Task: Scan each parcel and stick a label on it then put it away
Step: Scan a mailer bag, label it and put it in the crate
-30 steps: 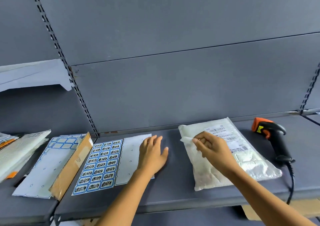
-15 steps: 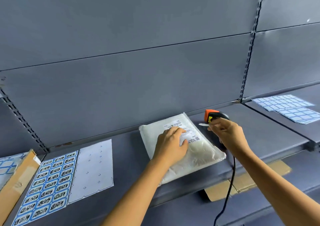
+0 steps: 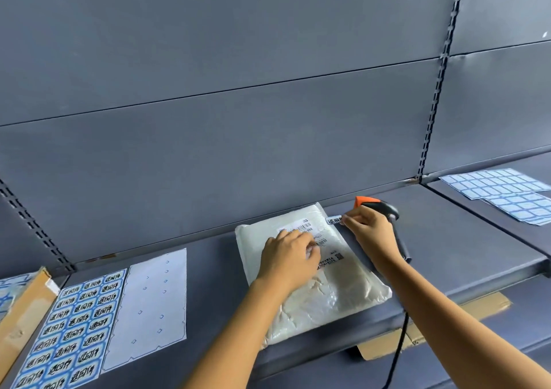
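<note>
Grey metal shelving panels fill the background, and a dark grey shelf (image 3: 214,272) runs across below them. On it lies the white parcel (image 3: 343,287), flat, its printed shipping slip facing up. Left of the parcel lie a sheet of blue-bordered stickers (image 3: 74,329) and, between that and the parcel, a peeled backing sheet (image 3: 152,305). Well to the parcel's right, more blue sheets (image 3: 504,193) rest on the neighbouring shelf. The left hand (image 3: 287,259) rests palm-down on the parcel's middle, fingers loosely bent and pressing the wrapper. The right hand (image 3: 369,233) hovers over the parcel's far right corner, thumb and forefinger pinching a small label (image 3: 334,220). Behind that hand, just beside the parcel, lies the orange-and-black scanner (image 3: 380,206).
</note>
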The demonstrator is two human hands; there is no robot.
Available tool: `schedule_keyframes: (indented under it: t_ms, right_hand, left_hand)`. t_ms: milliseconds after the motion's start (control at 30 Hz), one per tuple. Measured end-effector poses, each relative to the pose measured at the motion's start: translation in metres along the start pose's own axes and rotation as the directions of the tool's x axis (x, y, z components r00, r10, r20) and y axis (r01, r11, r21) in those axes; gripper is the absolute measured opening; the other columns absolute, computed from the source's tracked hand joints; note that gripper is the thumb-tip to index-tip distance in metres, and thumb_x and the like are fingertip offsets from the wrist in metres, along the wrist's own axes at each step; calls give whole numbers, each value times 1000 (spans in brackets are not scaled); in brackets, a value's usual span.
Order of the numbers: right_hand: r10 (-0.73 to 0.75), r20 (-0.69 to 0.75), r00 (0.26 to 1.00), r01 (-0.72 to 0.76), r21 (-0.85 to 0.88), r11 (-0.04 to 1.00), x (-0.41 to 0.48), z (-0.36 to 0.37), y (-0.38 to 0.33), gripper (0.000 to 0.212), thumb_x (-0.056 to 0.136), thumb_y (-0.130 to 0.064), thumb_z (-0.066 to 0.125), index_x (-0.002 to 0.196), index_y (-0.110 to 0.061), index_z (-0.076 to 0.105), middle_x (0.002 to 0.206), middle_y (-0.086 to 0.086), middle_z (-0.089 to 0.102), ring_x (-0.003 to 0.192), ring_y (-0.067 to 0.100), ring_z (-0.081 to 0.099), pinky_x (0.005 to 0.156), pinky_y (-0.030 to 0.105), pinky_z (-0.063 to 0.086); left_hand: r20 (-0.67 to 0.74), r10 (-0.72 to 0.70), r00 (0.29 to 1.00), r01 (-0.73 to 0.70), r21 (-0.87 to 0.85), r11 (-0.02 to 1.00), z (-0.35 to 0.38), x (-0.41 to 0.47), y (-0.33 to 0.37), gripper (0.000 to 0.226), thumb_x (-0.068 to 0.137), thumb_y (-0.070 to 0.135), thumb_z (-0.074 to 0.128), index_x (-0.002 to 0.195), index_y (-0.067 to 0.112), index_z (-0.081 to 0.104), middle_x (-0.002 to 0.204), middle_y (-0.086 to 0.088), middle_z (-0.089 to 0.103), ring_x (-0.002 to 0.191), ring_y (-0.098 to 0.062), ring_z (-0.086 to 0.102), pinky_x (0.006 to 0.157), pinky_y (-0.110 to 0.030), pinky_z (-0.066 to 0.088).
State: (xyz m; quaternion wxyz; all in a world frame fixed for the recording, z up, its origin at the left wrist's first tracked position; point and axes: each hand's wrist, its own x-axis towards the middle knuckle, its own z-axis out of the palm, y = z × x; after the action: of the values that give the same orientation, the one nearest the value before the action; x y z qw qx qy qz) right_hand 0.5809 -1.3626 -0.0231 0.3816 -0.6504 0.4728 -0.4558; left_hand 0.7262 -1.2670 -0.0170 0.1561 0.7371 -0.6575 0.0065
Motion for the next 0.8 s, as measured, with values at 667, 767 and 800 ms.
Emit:
schedule_keyframes:
  t_ms: [667,767,800]
  right_hand:
    - [77,64,995,-63,-197,978,37,41,10,20,78,-9,64,68,-27,63,69,-7,67,74,15,63,69,31,50]
    - [63,42,997,-53,-223,973,38,43,11,13,78,-11,64,73,-22,67,73,-4,69,76,17,64,70,32,51]
    - [60,38,997,-50,-224,973,38,43,12,11,79,-11,64,75,-21,68,73,-3,69,76,16,64,70,31,51]
  left_hand:
    - [85,-94,992,74,211,975,17,52,2,55,97,25,32,149,36,20,120,-7,62,106,-33,58,74,-32,36]
    - [90,-86,992,64,223,973,17,53,4,53,98,26,31,149,35,20,119,-7,62,108,-32,57,73,-32,31]
    - [91,-81,993,59,228,972,18,53,4,53,98,26,31,149,35,20,119,-7,62,108,-32,57,73,-32,31]
